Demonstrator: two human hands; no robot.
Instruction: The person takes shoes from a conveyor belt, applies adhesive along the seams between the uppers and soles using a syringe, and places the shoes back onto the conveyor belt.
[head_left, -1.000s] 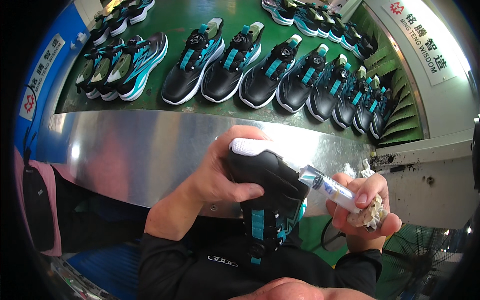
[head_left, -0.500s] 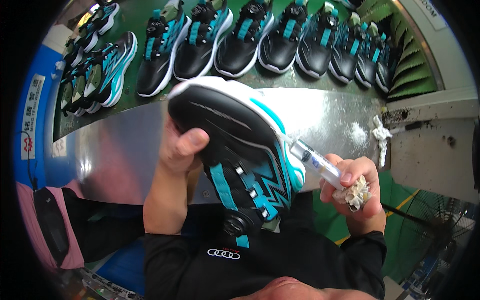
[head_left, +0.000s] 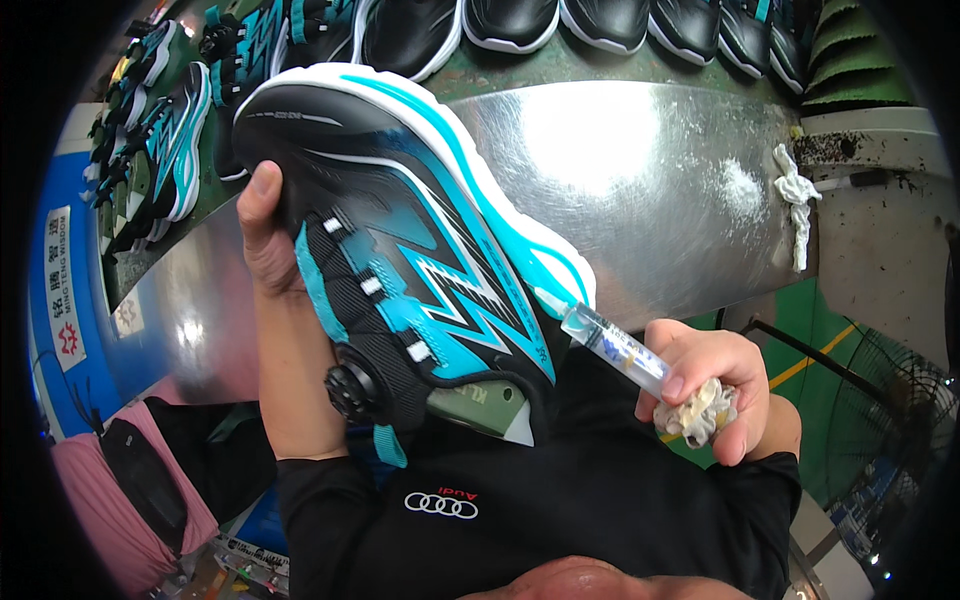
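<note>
My left hand is closed around the forefoot of a black and teal sneaker with a white and teal sole, its thumb on the upper and its other fingers hidden. The shoe is tilted, with its side toward me and a dark dial hanging low at the tongue. In my right hand is a clear syringe, slanting up to the left. Its pale tip meets the sole edge near the heel. A crumpled whitish rag is bunched in the same hand.
Rows of similar shoes stand along the green conveyor at the far side. A shiny metal tabletop lies before me, with white powder and a twisted white rag at right. A fan stands lower right.
The shoe has turned to show more of its side and moved left. The syringe tip now sits nearer the heel. My view has shifted, with the conveyor shoes higher up.
</note>
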